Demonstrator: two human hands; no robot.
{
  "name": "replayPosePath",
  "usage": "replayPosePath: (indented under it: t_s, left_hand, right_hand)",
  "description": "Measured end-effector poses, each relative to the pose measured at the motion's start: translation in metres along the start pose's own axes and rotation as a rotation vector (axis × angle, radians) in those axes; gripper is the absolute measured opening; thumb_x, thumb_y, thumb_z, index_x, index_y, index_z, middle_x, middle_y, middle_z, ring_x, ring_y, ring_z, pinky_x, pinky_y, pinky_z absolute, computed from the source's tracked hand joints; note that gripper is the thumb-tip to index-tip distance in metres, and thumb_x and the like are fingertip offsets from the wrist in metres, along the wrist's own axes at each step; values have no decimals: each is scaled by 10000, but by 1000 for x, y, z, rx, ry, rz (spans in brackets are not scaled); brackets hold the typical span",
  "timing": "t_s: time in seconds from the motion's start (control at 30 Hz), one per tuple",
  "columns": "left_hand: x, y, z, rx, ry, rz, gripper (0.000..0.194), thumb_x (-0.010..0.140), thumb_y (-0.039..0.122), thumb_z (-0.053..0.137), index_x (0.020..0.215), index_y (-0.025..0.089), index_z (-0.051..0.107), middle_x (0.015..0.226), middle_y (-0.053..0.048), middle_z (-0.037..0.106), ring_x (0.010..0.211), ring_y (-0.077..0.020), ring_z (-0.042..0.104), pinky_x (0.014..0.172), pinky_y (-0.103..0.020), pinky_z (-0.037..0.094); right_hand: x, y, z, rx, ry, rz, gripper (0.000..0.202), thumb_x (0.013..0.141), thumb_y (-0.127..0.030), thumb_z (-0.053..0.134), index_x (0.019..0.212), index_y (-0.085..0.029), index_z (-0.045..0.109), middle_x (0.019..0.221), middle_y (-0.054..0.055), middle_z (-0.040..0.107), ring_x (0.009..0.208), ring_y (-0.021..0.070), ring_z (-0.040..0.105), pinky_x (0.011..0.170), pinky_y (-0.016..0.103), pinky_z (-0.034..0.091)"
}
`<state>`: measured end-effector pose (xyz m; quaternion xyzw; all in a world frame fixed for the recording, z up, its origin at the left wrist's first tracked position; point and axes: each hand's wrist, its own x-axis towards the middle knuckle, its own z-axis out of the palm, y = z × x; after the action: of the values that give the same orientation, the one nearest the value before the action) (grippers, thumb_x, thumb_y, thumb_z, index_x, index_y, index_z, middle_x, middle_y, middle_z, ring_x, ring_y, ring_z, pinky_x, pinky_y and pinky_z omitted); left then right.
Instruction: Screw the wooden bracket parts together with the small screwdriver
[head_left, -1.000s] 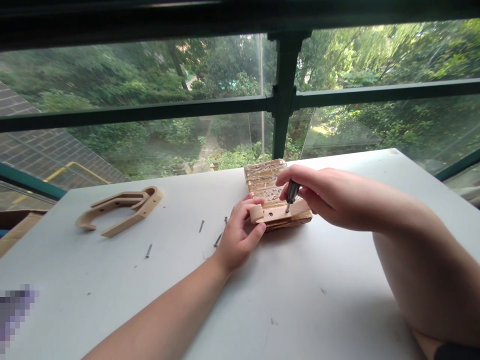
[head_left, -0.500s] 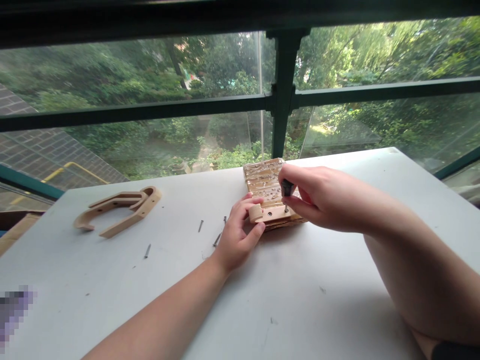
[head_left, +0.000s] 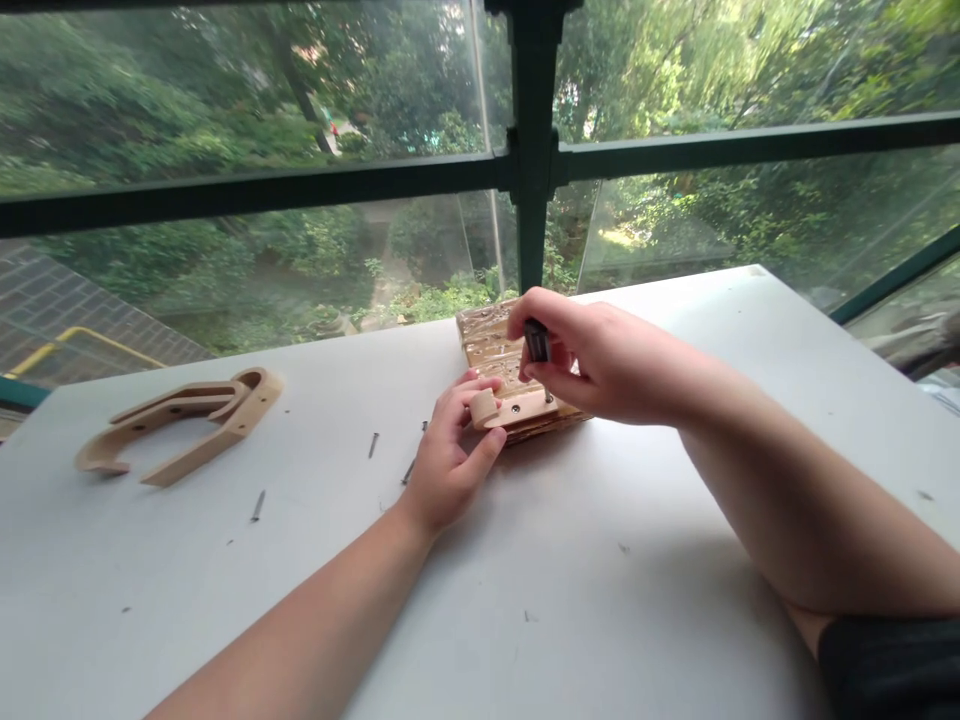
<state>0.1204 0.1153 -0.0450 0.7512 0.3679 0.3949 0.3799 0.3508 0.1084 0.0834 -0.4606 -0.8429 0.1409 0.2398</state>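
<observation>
A tape-wrapped cardboard block (head_left: pixel 491 342) lies near the table's far edge. On its front part rests a light wooden hook piece (head_left: pixel 486 410) with a screw (head_left: pixel 516 408) in one hole. My left hand (head_left: pixel 450 450) grips the hook's curled left end between thumb and fingers. Above the piece's right end, my right hand (head_left: pixel 574 350) is closed around the black handle of a screwdriver (head_left: pixel 537 341). The driver's tip points down at the right hole, where metal shows; the tip itself is hard to make out.
Several wooden hook pieces (head_left: pixel 199 420) lie together on the white table (head_left: pixel 600 640) at the left. Loose screws lie between them and my left hand, one (head_left: pixel 258 506) nearer me. A framed window (head_left: pixel 532 150) stands behind the table.
The view has shifted, so the table and both hands appear further left and slightly higher. My right hand and the screwdriver handle have tilted a little. Both hands keep their holds.
</observation>
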Motion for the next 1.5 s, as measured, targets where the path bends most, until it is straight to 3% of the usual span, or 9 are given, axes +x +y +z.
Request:
replayPosePath:
  t_s: [0.1, 0.3, 0.53, 0.93, 1.13, 1.3, 1.5]
  left_hand:
    - [0, -1, 0, -2, -6, 11, 303, 931, 381, 624, 1200, 256, 563, 1480, -97, 543, 1558, -287, 266, 1274, -527, 276]
    - [0, 0, -1, 10, -3, 16, 306, 924, 363, 629, 1202, 253, 563, 1478, -94, 547, 1556, -291, 274, 1276, -535, 267]
    - [0, 0, 0, 6, 9, 11, 263, 915, 381, 636, 1137, 250, 585, 1475, -92, 551, 1550, -304, 287, 1269, -543, 281]
    - [1, 0, -1, 8, -1, 32, 264, 925, 366, 633, 1160, 259, 574, 1476, -83, 545, 1551, -290, 282, 1270, -513, 282]
    - [0, -1, -1, 14, -2, 36, 245, 927, 344, 626, 1145, 250, 567, 1471, -91, 552, 1553, -288, 282, 1271, -521, 276]
    - [-1, -2, 0, 33, -9, 56, 214, 920, 305, 629, 1117, 245, 571, 1455, -95, 559, 1545, -287, 295, 1270, -532, 273]
    - [-1, -2, 1, 32, -7, 77, 208, 917, 268, 628, 1116, 249, 572, 1445, -85, 567, 1541, -271, 307, 1269, -518, 283]
  right_hand:
    - [0, 0, -2, -47, 5, 33, 317, 882, -178, 562, 1191, -246, 549, 783, -17, 625, 657, 124, 512, 625, 251, 331]
    - [-2, -7, -9, -174, 21, 42, 23, 892, -246, 569, 887, -224, 571, 710, -16, 571, 619, 120, 468, 597, 270, 275]
    - [-1, -9, -11, -264, 19, 63, 84, 862, -272, 620, 835, -216, 565, 676, 8, 536, 688, 164, 504, 630, 295, 260]
    - [-4, -7, -9, 32, -94, -79, 225, 922, -157, 432, 1115, -211, 534, 958, 35, 661, 757, 142, 536, 676, 272, 336]
    - [-3, -3, -17, -109, -69, -13, 99, 928, -293, 542, 952, -216, 599, 723, -10, 592, 632, 123, 461, 624, 277, 280]
    - [-6, -8, -26, -184, -130, 5, 154, 897, -303, 572, 792, -198, 614, 680, -11, 576, 594, 103, 422, 604, 283, 259]
    - [-5, -13, -28, -268, -159, 92, 209, 898, -328, 558, 766, -189, 642, 630, -6, 544, 573, 103, 400, 603, 295, 250]
